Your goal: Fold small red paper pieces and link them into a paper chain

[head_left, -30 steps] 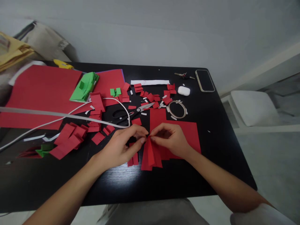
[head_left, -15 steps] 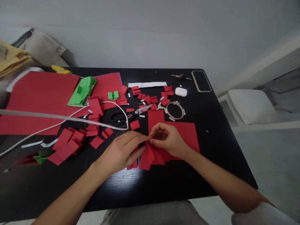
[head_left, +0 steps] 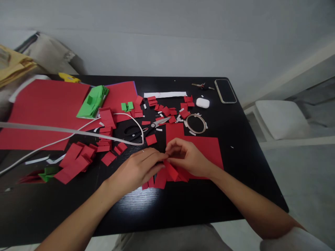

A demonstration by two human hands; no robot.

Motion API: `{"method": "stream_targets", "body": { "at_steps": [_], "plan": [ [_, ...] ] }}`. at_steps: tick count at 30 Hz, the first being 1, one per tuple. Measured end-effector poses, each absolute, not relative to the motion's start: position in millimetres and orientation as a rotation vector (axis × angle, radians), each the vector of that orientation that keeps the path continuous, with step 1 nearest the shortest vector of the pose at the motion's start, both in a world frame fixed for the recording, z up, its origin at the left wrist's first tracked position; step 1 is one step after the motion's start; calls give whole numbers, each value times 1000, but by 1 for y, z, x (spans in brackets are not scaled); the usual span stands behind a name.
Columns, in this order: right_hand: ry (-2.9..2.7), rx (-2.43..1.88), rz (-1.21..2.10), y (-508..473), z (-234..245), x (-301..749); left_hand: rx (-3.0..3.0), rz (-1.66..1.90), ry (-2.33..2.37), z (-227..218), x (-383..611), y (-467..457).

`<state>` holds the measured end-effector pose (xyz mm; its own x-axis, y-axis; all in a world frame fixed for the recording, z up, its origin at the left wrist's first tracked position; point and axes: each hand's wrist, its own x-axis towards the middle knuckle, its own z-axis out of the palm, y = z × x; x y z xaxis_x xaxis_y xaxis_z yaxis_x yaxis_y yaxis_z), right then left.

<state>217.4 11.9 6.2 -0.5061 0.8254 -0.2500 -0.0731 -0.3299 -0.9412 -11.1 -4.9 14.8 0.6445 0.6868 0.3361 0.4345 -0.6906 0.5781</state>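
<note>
Left hand (head_left: pixel 138 169) and right hand (head_left: pixel 187 159) pinch the folded red strips (head_left: pixel 167 175) at their far tip; strips fan lengthwise toward the near edge. Black table (head_left: pixel 235 181), grey wall (head_left: pixel 167 45).

No text, label, brand, number or sign reads anywhere.
- Phone (head_left: pixel 225 90), 1 o'clock on the table (head_left: pixel 183 209): screen dark, blank.
- White earbud case (head_left: pixel 202 102), just beside it: plain; any mark is too small to tell.
- White strip (head_left: pixel 164 94), 12 o'clock: unprinted.
- Big red sheet (head_left: pixel 42 111), 10 o'clock, and green folded paper (head_left: pixel 92 101), 11 o'clock: plain.
- Red folded pieces (head_left: pixel 160 180), 6 o'clock: plain.
- Yellow-brown stack (head_left: pixel 13 66), far 10 o'clock, off the table: blurred, illegible.
</note>
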Motion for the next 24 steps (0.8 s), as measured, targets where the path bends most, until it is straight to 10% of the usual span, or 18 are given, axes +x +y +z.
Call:
{"method": "stream_targets", "body": {
  "at_steps": [24],
  "plan": [
    [-1525,-733,1687,18,8,230,2124,899,961,15,-15,-2]
  ]
}}
